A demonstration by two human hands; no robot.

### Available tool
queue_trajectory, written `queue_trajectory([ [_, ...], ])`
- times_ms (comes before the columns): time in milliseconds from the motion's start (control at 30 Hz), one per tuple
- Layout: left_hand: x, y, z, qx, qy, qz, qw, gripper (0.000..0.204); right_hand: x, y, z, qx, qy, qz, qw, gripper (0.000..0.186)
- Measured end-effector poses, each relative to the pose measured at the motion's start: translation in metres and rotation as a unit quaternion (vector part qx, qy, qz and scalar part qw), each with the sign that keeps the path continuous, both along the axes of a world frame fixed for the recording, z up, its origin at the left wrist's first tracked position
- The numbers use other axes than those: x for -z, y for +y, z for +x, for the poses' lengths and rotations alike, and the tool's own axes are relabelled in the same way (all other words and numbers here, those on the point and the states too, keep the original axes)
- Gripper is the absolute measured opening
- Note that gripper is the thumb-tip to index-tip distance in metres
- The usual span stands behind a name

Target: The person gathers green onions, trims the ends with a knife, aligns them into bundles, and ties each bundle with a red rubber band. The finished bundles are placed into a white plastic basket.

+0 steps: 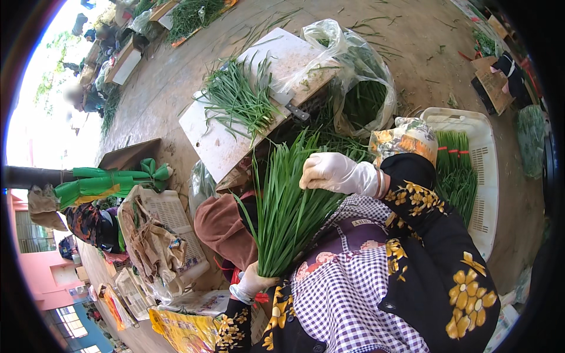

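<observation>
Gloved fingers of the left hand close round the cut base of a bunch of long green chives, holding it upright over the lap, above a checked apron. Higher up, the right hand, also in a pale glove, rests curled against the upper blades of the same bunch, its fingers bent over the leaves; the dark sleeve behind it carries yellow flowers. The two hands are well apart, one at the foot of the bunch and one near its top.

Just left of the lap stands a white plastic crate with crumpled brown cloth lying in it. To the right, another white crate holds tied bundles of the same greens.

Beyond the bunch lies a white board with loose chives spread across it and a knife near its right edge. A clear plastic bag stuffed with greens sits just beside the board. Farther off, more greens and boxes lie on the bare ground, and a roll of green material rests at the left.
</observation>
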State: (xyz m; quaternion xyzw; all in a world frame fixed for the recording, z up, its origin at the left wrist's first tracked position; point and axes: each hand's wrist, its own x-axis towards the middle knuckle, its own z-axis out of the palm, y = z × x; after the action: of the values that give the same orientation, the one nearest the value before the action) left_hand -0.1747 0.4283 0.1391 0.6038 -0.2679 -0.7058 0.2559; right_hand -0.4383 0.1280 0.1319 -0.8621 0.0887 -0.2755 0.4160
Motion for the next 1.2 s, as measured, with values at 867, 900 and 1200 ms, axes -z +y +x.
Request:
queue_trajectory([
  [867,0.0,0.013,0.015,0.023,-0.06,0.038,0.997,0.035,0.009,-0.034,-0.007,0.237,0.027,0.065,0.969,0.014],
  [900,-0.004,0.011,0.015,0.018,-0.05,0.029,0.998,0.035,0.009,-0.035,-0.01,0.251,0.016,0.071,0.965,0.011],
  [1200,0.004,0.025,0.03,-0.026,-0.007,0.055,0.998,0.036,-0.031,-0.037,-0.051,0.137,0.118,0.075,0.981,0.014],
])
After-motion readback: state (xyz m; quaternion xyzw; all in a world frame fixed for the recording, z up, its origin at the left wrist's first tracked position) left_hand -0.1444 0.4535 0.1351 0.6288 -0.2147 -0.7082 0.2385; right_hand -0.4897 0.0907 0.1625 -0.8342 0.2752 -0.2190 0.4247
